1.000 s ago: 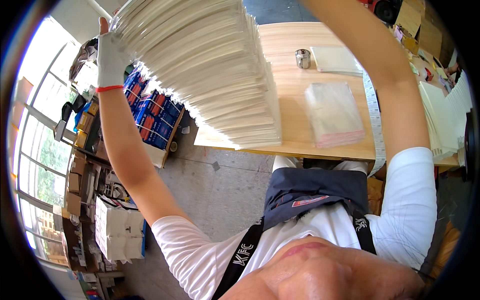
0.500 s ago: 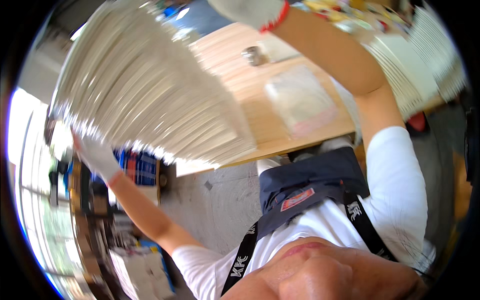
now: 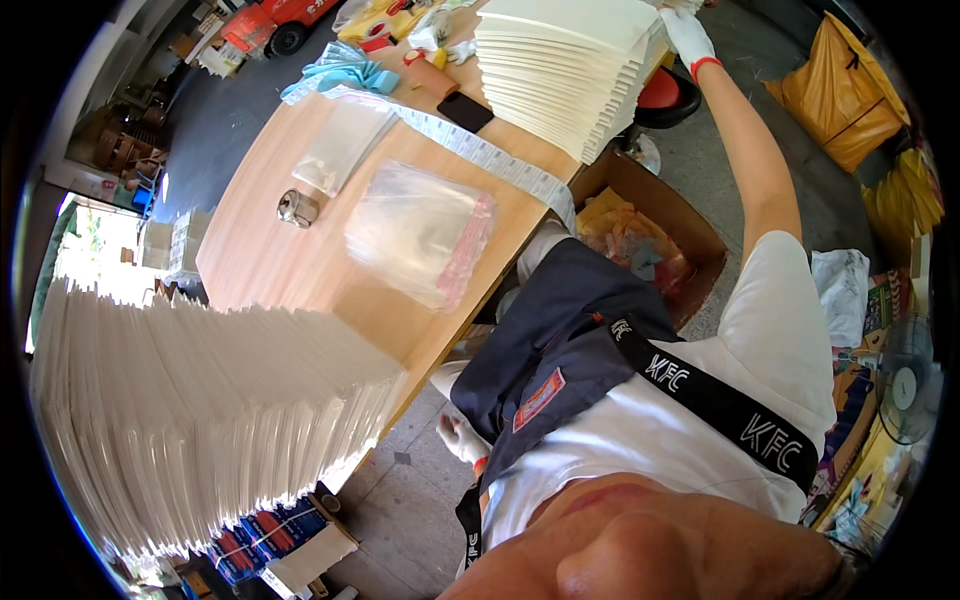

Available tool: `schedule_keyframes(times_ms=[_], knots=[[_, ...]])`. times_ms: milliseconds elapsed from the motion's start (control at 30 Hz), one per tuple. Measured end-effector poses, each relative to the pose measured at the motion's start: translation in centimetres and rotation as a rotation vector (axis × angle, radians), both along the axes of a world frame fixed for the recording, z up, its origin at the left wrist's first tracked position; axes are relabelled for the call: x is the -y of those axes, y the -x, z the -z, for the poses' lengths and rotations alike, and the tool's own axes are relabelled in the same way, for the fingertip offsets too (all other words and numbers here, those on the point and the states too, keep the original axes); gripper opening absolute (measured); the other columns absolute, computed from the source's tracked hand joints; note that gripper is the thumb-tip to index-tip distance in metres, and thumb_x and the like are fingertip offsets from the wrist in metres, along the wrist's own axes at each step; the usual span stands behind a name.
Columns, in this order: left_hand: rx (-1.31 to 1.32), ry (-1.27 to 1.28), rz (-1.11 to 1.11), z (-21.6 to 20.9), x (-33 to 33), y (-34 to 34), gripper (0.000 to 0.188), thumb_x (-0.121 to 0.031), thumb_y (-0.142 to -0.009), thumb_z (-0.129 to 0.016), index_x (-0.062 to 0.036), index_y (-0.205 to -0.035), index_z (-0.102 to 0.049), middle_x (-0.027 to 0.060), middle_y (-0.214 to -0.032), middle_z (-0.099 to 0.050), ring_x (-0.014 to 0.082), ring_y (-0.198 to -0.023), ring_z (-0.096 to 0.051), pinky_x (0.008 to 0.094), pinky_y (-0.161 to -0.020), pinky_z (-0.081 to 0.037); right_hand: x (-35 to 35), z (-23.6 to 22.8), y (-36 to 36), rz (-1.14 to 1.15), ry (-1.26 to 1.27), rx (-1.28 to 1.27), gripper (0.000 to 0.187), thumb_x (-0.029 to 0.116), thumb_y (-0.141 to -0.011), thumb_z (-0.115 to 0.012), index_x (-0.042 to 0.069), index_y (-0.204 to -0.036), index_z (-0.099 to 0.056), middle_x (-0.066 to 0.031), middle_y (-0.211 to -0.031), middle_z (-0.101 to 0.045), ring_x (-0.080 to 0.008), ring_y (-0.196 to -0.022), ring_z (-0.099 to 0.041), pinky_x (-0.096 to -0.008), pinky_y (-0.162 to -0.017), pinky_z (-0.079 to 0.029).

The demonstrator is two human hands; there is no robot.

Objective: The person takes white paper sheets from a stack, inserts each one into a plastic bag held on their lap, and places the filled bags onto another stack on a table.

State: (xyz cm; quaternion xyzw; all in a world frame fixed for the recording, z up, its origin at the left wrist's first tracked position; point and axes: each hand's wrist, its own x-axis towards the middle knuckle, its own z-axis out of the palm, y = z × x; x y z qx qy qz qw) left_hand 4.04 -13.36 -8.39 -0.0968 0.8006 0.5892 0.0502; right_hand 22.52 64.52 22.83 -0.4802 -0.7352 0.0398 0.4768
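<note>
My right hand, in a white glove with a red cuff, reaches to the right corner of a stack of white sheets. Its fingers lie at the picture's upper edge, so whether they grip a sheet cannot be made out. Low beside the apron hangs my left hand, gloved the same way, empty, fingers loosely apart. On the table's left end stands a tall pile of white sheets in clear plastic sleeves. Between the two piles lie clear plastic bags with a pink strip and more clear bags.
The wooden table carries a small metal tin, a label strip, a black phone and light blue cloth. Below its right edge are an open cardboard box and a stool. A fan stands far right.
My left hand has left the sleeved pile and dropped to my side. My right hand has swung right to the white stack. The view has turned rightward.
</note>
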Motion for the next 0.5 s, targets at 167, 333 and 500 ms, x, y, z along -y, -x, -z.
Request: schedule_keyframes(times_ms=[167,333,500], knots=[[-0.368,0.327,0.488,-6.6,-6.2,0.9,0.028,-0.006,-0.084,-0.054,-0.0035,-0.112,-0.056,0.0177,-0.104,-0.061,0.0295,-0.097,-0.058,0.0354,-0.086,-0.044,-1.9,1.0,0.7,-0.433,0.8,-0.203,0.036,0.039,-0.086,-0.055,0.005,-0.096,-0.059,-0.0003,-0.073,-0.058,-0.0141,-0.061,-0.054,-0.0288,-0.056,-0.045],[-0.479,0.256,0.641,-10.2,-10.6,1.4,0.027,-0.004,-0.081,-0.056,-0.0049,-0.108,-0.06,0.0139,-0.099,-0.064,0.0291,-0.093,-0.06,0.0374,-0.085,-0.044,0.4,-0.5,1.6,-0.592,0.784,-0.779,0.022,0.019,-0.082,-0.064,-0.001,-0.093,-0.064,-0.007,-0.082,-0.064,-0.0181,-0.073,-0.06,-0.0303,-0.062,-0.049],[-0.712,0.464,0.712,-10.9,-12.7,4.1,0.026,-0.007,-0.081,-0.059,-0.0071,-0.107,-0.061,0.0096,-0.092,-0.064,0.0231,-0.07,-0.057,0.0348,-0.065,-0.047,7.5,-6.1,8.0,-0.678,0.878,-1.092,0.021,0.019,-0.082,-0.063,0.008,-0.1,-0.062,-0.0021,-0.082,-0.062,-0.0145,-0.065,-0.057,-0.0272,-0.051,-0.045]])
